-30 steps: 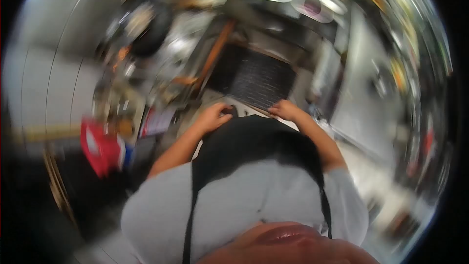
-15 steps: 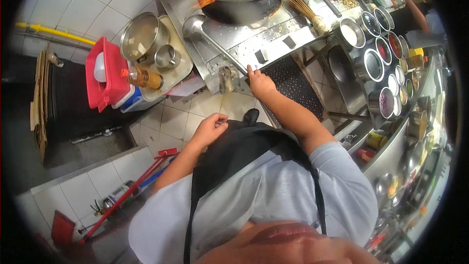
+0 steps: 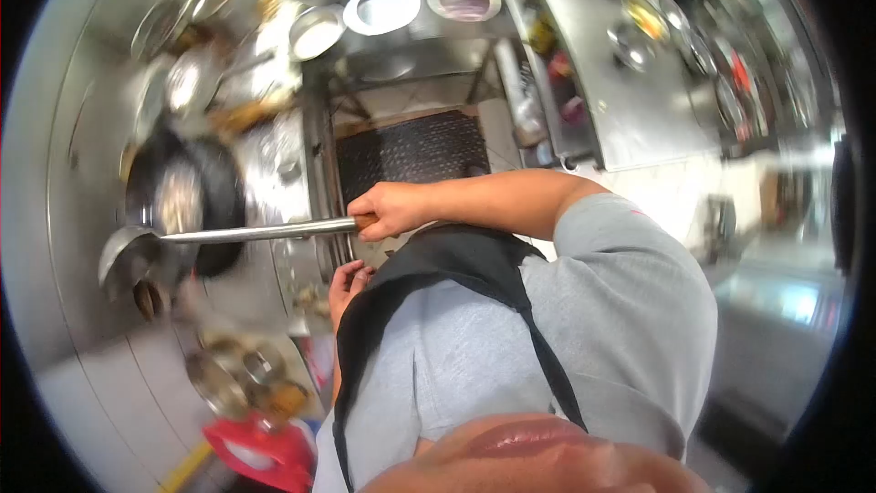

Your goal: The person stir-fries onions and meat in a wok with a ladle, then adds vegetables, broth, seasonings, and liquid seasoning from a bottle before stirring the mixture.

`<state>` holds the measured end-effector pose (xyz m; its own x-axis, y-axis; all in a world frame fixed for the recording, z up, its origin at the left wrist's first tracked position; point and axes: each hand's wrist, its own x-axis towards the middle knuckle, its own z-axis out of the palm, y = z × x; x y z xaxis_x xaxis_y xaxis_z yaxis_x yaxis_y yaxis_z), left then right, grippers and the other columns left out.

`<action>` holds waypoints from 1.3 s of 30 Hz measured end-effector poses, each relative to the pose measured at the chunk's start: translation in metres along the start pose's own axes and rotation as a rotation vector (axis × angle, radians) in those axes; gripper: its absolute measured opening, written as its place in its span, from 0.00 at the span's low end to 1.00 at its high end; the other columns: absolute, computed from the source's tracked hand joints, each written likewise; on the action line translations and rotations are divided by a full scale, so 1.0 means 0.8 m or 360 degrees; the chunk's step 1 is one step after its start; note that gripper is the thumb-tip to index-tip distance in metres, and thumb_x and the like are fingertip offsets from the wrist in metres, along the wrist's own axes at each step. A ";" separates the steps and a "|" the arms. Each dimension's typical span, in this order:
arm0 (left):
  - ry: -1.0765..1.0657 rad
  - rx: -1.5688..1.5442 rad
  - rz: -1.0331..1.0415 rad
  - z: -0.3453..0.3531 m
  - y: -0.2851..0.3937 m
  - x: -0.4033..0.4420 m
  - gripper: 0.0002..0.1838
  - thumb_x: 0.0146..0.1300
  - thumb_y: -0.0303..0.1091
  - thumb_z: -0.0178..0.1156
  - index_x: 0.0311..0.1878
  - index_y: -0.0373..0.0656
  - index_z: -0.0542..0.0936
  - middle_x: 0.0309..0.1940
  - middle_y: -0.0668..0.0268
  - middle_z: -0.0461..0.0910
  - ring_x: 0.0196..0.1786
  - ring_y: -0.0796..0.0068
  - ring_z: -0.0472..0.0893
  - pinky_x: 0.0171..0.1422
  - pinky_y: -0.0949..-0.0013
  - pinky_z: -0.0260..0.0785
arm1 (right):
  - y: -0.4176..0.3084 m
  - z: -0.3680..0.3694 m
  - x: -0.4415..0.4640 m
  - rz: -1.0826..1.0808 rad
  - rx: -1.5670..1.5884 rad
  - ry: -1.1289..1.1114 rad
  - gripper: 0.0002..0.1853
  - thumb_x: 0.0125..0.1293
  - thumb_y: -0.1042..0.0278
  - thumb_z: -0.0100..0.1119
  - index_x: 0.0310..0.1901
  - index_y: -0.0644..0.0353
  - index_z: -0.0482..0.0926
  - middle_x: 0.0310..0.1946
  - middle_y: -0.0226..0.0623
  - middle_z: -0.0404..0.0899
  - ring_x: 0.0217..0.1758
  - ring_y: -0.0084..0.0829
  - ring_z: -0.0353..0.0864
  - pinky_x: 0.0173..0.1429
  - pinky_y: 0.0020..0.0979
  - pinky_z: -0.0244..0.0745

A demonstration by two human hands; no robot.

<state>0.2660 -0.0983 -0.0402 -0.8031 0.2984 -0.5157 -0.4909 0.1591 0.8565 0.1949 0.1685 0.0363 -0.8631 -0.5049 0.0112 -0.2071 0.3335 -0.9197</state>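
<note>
My right hand point(image 3: 391, 210) is wrapped round the wooden handle end of a long metal ladle point(image 3: 265, 231). The ladle reaches left, and its bowl point(image 3: 130, 258) is beside the dark wok point(image 3: 219, 192), which holds pale food point(image 3: 179, 201). Whether the bowl touches the wok is unclear. My left hand point(image 3: 349, 281) is near the stove's front edge, just below the ladle handle, with its fingers loosely bent and partly apart; nothing shows in it.
Metal bowls and pots point(image 3: 381, 9) stand at the top. A dark perforated mat point(image 3: 415, 155) lies on the floor. A steel counter point(image 3: 630, 100) is at the right. At the lower left are a red basin point(image 3: 265, 456) and a metal pot point(image 3: 216, 379).
The view has swung toward the right side of the kitchen. My right hand has taken hold of the ladle and lifted it from the stove. My left hand is now closer to the stove.
</note>
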 end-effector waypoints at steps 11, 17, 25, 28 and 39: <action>-0.1197 0.1116 0.0508 0.345 0.233 0.214 0.14 0.74 0.33 0.58 0.55 0.34 0.80 0.45 0.60 0.85 0.51 0.75 0.83 0.59 0.71 0.73 | 0.015 -0.204 -0.292 0.0549 0.0347 0.1140 0.15 0.67 0.65 0.62 0.52 0.59 0.76 0.29 0.35 0.79 0.26 0.28 0.80 0.33 0.32 0.75; -0.1566 0.0800 0.0330 0.606 0.234 0.312 0.18 0.76 0.41 0.55 0.54 0.34 0.81 0.44 0.62 0.84 0.46 0.76 0.83 0.49 0.72 0.75 | 0.005 -0.272 -0.411 0.0638 0.1338 0.1726 0.24 0.70 0.74 0.56 0.67 0.63 0.66 0.31 0.31 0.74 0.20 0.20 0.72 0.26 0.24 0.71; -0.1131 0.0421 -0.0239 0.846 0.258 0.351 0.27 0.72 0.40 0.59 0.61 0.25 0.69 0.50 0.48 0.77 0.45 0.59 0.84 0.43 0.60 0.80 | 0.011 -0.280 -0.508 0.1158 0.0990 0.2549 0.29 0.66 0.76 0.56 0.70 0.57 0.69 0.33 0.25 0.72 0.28 0.17 0.73 0.33 0.24 0.73; -0.1201 0.0446 -0.0180 0.861 0.235 0.378 0.19 0.71 0.35 0.58 0.52 0.25 0.71 0.43 0.50 0.77 0.40 0.60 0.84 0.43 0.59 0.82 | 0.010 -0.280 -0.518 0.1041 0.1019 0.2694 0.29 0.67 0.76 0.53 0.71 0.65 0.65 0.30 0.26 0.72 0.22 0.18 0.71 0.27 0.24 0.70; -0.1177 0.0136 -0.0176 0.735 0.248 0.393 0.14 0.72 0.38 0.61 0.40 0.35 0.74 0.35 0.58 0.77 0.34 0.66 0.83 0.43 0.63 0.80 | 0.037 -0.354 -0.476 0.0730 0.1250 0.2405 0.31 0.65 0.75 0.54 0.70 0.70 0.63 0.27 0.31 0.70 0.17 0.21 0.69 0.21 0.23 0.67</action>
<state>0.1149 0.5807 -0.0216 -0.2996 0.8259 -0.4775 -0.5035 0.2883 0.8145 0.3869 0.5961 0.1160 -0.5093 0.7739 -0.3764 0.0102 -0.4320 -0.9018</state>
